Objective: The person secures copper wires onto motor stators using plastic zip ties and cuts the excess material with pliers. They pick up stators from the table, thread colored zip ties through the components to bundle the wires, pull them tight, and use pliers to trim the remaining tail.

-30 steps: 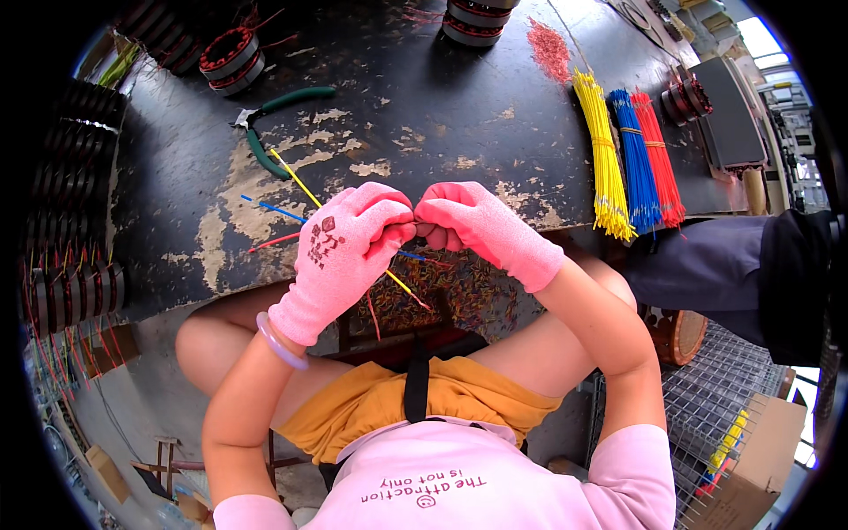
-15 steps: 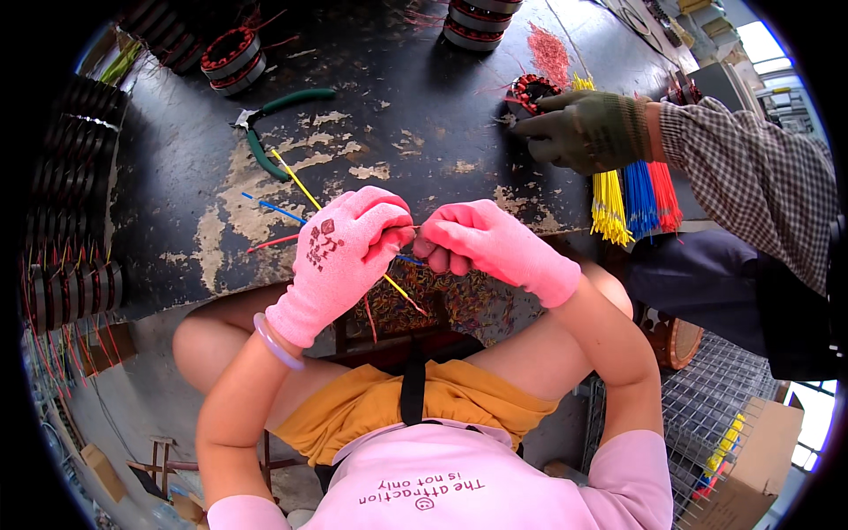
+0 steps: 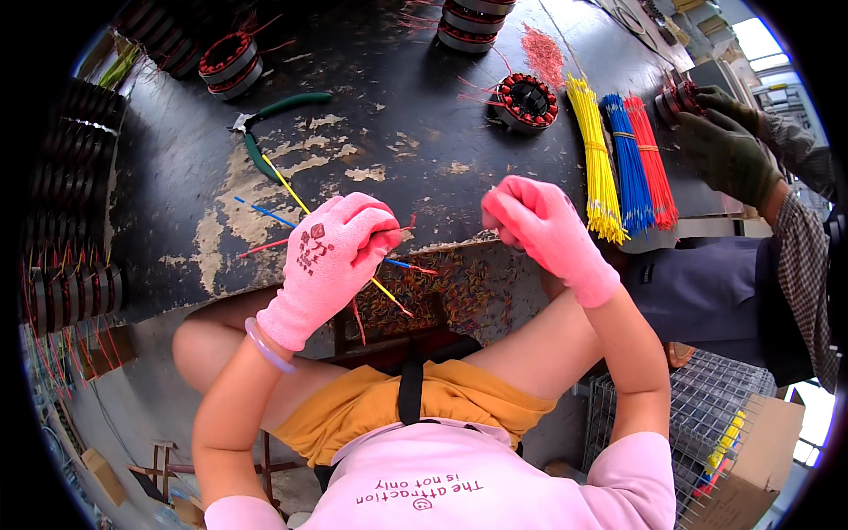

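From where I stand, the person's gloved left hand (image 3: 340,252) is closed around a few loose wires (image 3: 284,181), yellow, blue and red, which cross through its grip over the near edge of the worn dark surface (image 3: 397,115). The right hand (image 3: 549,231), also gloved, is near it but apart, its fingers curled closed, and I can't tell whether anything is pinched inside. Beyond them lie green-handled pliers (image 3: 296,100), a wound ring (image 3: 526,102) and, to the right, a yellow wire bundle (image 3: 594,150).

Yellow, blue and red wires (image 3: 285,184) in the left hand (image 3: 340,252), right hand (image 3: 549,234) apart
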